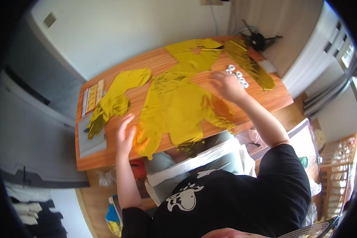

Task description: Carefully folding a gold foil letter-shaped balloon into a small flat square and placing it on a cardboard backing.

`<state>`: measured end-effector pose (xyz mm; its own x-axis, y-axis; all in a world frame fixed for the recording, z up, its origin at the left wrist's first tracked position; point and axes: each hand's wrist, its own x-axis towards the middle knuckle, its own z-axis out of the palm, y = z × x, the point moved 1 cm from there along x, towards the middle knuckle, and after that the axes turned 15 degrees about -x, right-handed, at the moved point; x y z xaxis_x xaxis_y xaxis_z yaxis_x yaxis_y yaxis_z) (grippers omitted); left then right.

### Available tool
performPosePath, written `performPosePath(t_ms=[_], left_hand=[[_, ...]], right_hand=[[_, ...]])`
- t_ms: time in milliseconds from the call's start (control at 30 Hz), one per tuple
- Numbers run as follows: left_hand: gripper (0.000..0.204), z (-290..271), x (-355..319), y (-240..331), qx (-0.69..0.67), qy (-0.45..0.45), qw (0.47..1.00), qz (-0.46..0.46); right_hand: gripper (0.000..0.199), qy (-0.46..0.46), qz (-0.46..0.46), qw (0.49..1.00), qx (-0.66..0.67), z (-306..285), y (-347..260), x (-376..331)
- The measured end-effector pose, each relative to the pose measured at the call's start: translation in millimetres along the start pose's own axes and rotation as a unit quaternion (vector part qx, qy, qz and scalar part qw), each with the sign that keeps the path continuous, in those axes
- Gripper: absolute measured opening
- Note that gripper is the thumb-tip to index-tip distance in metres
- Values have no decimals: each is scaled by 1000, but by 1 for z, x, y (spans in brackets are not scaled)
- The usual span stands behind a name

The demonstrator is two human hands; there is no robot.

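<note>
Centre: big gold foil [182,101] blocks low crossing
Left lane: bare tabletop [138,96], then left gold foil [127,81]
Right: white rolls [238,74] beside my right hand [228,85]

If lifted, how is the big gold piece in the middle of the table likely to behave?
Probably floppy: the gold piece lies wrinkled on the table. Likely light, since it looks like thin film. Perhaps slippery, given its glossy surface.

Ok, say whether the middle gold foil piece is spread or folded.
Spread: the gold foil piece lies wide across the table, though wrinkled.
</note>
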<state>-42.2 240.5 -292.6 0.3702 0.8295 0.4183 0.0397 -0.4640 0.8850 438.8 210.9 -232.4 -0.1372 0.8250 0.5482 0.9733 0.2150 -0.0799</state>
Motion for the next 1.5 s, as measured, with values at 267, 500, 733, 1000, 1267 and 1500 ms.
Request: performPosePath(t_ms=[267,500,733,1000,1267,1500], left_hand=[[21,118,99,111,72,-88,978,174],[17,329,198,120,-52,-332,925,178],[23,491,234,64,47,-317,911,260],[19,552,257,47,191,-340,888,243],[24,547,270,41,110,-347,928,76],[22,546,273,33,33,-340,935,98]], right_hand=[[26,-23,199,969,-145,-69,217,-146],[27,-29,203,977,-58,-55,242,-148],[21,-4,306,949,-69,-49,236,-143],[28,-14,326,945,-35,-53,244,-150],[35,6,360,931,62,-59,240,-147],[32,15,426,900,88,-59,245,-143]])
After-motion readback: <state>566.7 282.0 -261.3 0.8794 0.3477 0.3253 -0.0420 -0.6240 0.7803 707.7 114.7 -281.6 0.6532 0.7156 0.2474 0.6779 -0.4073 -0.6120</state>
